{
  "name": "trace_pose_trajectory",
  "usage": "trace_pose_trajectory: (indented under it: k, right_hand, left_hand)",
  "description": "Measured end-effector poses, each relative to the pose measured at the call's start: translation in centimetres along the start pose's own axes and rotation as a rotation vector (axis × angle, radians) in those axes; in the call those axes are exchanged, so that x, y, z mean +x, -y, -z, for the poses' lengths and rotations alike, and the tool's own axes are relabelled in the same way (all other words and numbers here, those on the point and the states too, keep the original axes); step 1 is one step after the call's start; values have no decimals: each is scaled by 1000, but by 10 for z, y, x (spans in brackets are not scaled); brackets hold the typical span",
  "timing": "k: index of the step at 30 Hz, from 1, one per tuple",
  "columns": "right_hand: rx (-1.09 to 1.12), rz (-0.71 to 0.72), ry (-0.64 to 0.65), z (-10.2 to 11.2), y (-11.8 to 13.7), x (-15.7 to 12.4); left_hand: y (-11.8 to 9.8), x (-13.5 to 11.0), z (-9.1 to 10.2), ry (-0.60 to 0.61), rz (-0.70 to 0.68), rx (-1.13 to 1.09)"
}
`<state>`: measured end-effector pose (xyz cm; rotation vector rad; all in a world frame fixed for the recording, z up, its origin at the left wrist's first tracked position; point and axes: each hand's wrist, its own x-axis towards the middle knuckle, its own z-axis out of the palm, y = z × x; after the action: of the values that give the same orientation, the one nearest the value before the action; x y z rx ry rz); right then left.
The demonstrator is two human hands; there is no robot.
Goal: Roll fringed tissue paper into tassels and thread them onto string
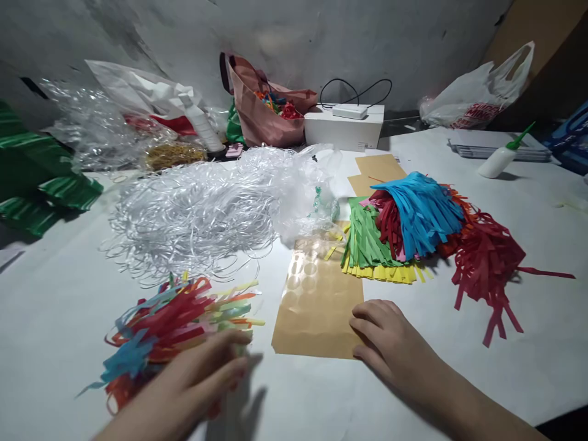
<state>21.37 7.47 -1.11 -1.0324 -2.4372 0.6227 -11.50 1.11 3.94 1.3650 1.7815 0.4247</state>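
Note:
My left hand [197, 380] lies low at the near left, fingers stretched out and blurred, resting on the edge of a loose bundle of mixed coloured paper strips [169, 321]. My right hand [388, 340] rests on the white table [528, 331] with fingers curled down, its fingertips pressing the right edge of a brown sheet of round clear stickers [316, 306]. Nothing shows inside that hand. Beyond the sheet lies a pile of fringed paper [413, 223] in blue, green, yellow and red.
A heap of clear plastic strips [197, 211] fills the middle left. Green fringed material [37, 171] sits at the far left. At the back stand a pink bag [266, 116], a white box [344, 125], a glue bottle [500, 159] and white plastic bags [478, 92].

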Motion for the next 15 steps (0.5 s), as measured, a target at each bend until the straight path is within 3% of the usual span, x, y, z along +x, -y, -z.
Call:
trace_pose_trajectory:
  k: [4,7,11,15]
  right_hand:
    - [-54,58,-28,-6,2,-1]
    - [-67,87,-35,-9,2,-1]
    - [-67,82,-41,-10,2,2]
    - [-60,89,-23,-1,9,11]
  left_hand:
    - [-25,22,-30,-26,-93,84]
    - [-41,36,-40,-48,-50,-9]
    - [-53,45,-35,141,152,-436]
    - [-52,49,-35,336,323,-766]
